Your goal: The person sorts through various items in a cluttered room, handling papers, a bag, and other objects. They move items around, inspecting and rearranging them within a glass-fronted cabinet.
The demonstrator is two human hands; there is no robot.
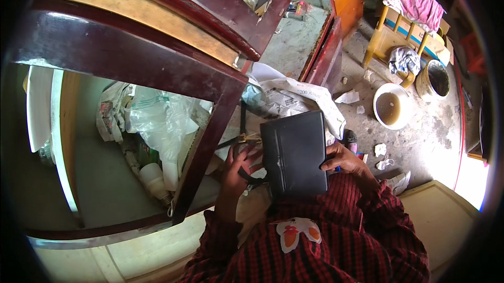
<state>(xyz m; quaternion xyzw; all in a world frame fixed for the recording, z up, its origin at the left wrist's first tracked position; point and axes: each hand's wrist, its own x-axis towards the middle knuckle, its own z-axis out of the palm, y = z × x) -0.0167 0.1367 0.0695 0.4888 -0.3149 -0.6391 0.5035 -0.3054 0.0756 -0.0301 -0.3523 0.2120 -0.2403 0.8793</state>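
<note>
A flat black leather-look case (pixel 294 152) is held upright in front of my chest, its broad side showing. My right hand (pixel 344 161) grips its right edge, thumb on the near face and the other fingers mostly hidden behind. At the case's left side, my left hand (pixel 240 166) has its fingers bent around a black strap (pixel 253 179) that loops beside the case. A small gold-coloured metal piece (pixel 250 139) shows just above those fingers. Behind the case lies a crumpled white printed sack (pixel 294 95).
Left stands a dark red wooden cabinet (pixel 131 68) holding plastic bags (pixel 160 112) and a white light bulb (pixel 153 180). On the floor at right are a white bucket (pixel 382 120) with murky liquid, a dark-mouthed bucket (pixel 436 79), paper scraps, and a chair (pixel 374 47) draped with a pink cloth (pixel 412 2).
</note>
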